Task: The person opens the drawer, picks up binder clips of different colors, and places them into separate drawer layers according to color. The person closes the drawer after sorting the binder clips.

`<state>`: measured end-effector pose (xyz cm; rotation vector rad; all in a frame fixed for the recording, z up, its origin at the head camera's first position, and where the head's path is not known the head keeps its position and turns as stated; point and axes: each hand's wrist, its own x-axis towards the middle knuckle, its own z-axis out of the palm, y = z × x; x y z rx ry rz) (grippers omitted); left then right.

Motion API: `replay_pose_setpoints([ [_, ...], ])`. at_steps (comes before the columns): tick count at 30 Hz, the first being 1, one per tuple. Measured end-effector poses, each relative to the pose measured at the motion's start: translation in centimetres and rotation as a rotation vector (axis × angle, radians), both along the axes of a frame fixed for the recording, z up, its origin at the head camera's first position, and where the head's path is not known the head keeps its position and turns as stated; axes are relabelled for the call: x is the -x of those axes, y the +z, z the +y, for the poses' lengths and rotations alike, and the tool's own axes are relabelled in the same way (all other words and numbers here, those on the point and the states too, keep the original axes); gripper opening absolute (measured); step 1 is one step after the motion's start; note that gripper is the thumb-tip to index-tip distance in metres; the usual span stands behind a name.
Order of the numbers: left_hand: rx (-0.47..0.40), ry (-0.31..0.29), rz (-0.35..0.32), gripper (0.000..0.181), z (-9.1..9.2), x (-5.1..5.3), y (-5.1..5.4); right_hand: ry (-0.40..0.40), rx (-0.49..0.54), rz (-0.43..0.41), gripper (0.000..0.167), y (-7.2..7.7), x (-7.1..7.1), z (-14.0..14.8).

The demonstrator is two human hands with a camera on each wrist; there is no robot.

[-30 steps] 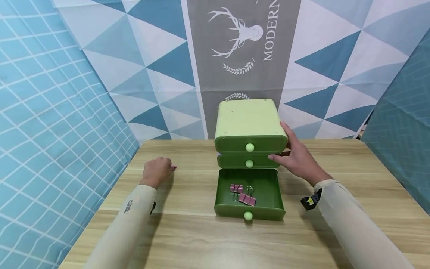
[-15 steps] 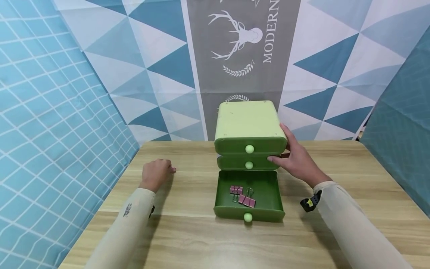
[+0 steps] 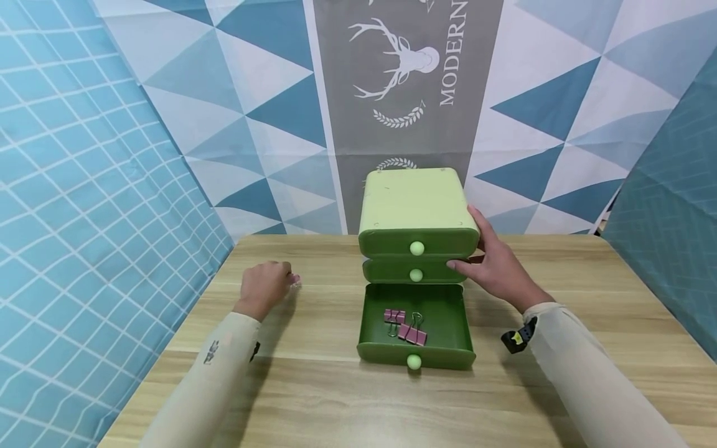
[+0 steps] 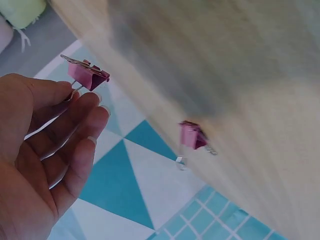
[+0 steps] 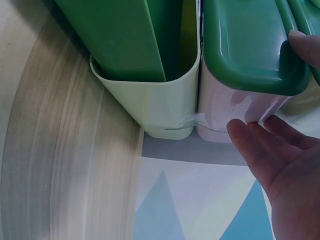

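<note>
Between thumb and fingertips, my left hand (image 3: 263, 287) pinches a pink binder clip (image 4: 87, 75) by its wire handle. Another pink binder clip (image 4: 192, 135) lies on the table beside that hand in the left wrist view; the hand hides it in the head view. My right hand (image 3: 500, 267) holds the right side of the green drawer unit (image 3: 417, 199), thumb on the middle drawer's front (image 3: 386, 269) and fingers against the side wall. The bottom drawer (image 3: 448, 323) is pulled out, with two pink binder clips (image 3: 412, 334) in it. The two upper drawers look closed.
The drawer unit stands near the back of the wooden table (image 3: 313, 398). Behind it hangs a patterned cloth (image 3: 291, 130), with a blue checked cloth (image 3: 84, 186) on the left and a teal cloth (image 3: 666, 205) on the right.
My left hand shifts slightly to the right, and the pink binder clip shows past its fingertips again. The right hand, drawer unit and clips in the drawer stay as they were.
</note>
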<state>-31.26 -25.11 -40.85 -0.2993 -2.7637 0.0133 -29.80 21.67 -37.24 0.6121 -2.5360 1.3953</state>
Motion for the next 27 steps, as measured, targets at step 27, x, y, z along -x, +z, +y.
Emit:
replay_pose_setpoints([
  [27,0.095,-0.397,0.294,0.032,9.3,-4.7,4.6,0.003,0.0,0.015,0.114,-0.5,0.2,0.1],
])
